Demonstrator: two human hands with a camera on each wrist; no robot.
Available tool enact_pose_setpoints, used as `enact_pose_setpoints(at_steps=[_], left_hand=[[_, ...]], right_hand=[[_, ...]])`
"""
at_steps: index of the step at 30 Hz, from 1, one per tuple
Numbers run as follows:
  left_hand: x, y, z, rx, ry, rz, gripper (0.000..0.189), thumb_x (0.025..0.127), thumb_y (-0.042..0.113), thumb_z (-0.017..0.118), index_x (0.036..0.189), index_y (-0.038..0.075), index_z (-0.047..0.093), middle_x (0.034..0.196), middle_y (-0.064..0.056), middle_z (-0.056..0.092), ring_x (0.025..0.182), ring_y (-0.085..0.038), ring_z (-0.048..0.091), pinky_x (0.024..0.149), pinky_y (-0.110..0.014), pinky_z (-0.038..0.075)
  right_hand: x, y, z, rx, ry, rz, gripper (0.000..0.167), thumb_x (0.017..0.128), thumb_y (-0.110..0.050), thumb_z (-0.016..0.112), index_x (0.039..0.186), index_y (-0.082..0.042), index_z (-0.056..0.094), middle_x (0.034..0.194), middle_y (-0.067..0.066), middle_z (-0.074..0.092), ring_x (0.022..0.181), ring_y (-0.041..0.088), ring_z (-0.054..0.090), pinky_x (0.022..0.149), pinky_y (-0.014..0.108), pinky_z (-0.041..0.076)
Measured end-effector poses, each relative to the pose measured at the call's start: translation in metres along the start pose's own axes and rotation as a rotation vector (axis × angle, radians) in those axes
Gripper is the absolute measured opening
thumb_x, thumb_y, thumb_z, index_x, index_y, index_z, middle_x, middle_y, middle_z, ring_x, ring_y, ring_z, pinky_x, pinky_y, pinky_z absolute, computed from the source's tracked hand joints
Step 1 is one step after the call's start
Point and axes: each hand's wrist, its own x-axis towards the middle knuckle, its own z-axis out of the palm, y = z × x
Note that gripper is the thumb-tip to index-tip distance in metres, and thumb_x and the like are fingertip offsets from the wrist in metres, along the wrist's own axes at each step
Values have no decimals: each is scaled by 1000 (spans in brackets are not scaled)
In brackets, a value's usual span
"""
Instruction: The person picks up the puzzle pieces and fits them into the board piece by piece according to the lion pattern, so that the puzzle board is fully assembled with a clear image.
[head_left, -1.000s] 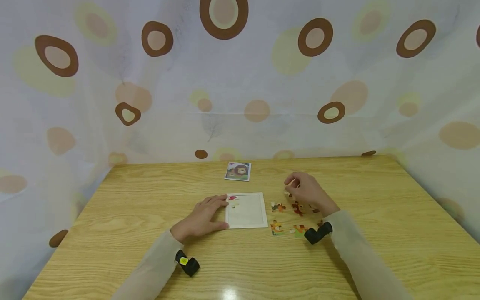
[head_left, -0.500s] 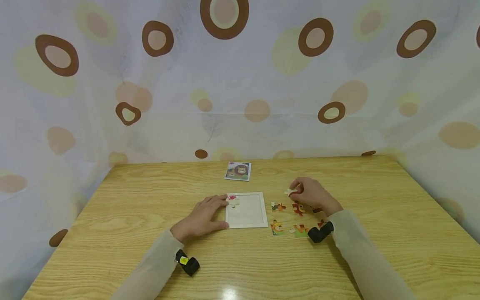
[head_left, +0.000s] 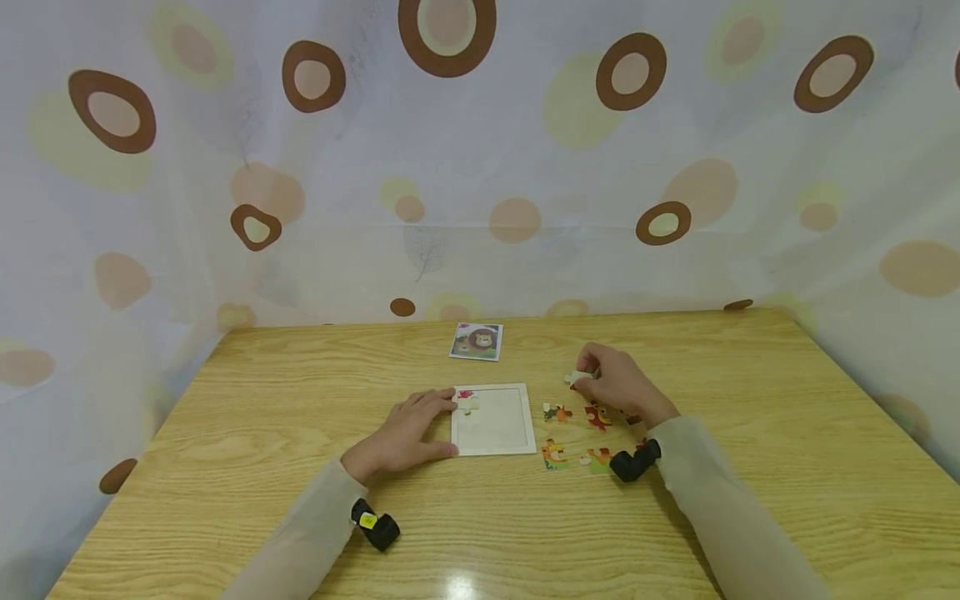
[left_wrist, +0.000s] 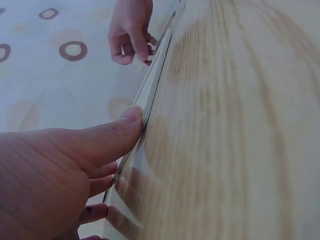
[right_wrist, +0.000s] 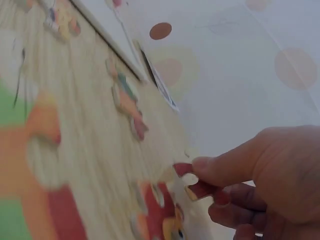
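Observation:
My left hand [head_left: 401, 436] rests along the left side of a white square puzzle tray [head_left: 530, 423], thumb at the near corner and fingertips at the far one. Inside the tray's far-left corner sits a jigsaw piece [head_left: 467, 400] with a pink patch. My right hand [head_left: 621, 385] pinches another jigsaw piece [right_wrist: 201, 190] between thumb and fingers, held above the table right of the tray. In the right wrist view that piece shows dark red with a bit of yellow. Below the hand lies a red-brown piece [head_left: 597, 416] with an eye printed on it.
Several loose pieces lie right of the tray, among them an orange-and-green one [head_left: 557, 412] and a yellow one [head_left: 554, 454]; the right forearm partly covers others. A lion picture card [head_left: 476, 342] lies beyond the tray on the wooden table [head_left: 300, 392]. A patterned cloth [head_left: 480, 208] hangs behind.
My right hand has lifted a piece, first dipping nearer, then shifting slightly away and to the left with it. My left hand and the tray have stayed put.

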Motion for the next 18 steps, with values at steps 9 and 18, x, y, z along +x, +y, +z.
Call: enact_pose_setpoints(at_steps=[9,18], left_hand=[[0,-1,-1,39,-7,31,63,91,32,66,146,10,41,155,-14,31,141,-40,26,107,-63,22],[1,0,-1,48,-20,28,58,92,33,65,143,10,47,156,-14,30,142,-40,24,107,-63,22]], right_hand=[[15,-15,20,110,10,-40,6,91,-8,64,94,-6,59,87,10,60,67,16,52,62,30,44],[27,-45,44,159,-20,-103,6,90,-7,66,93,-5,62,83,8,63,63,13,52,60,26,44]])
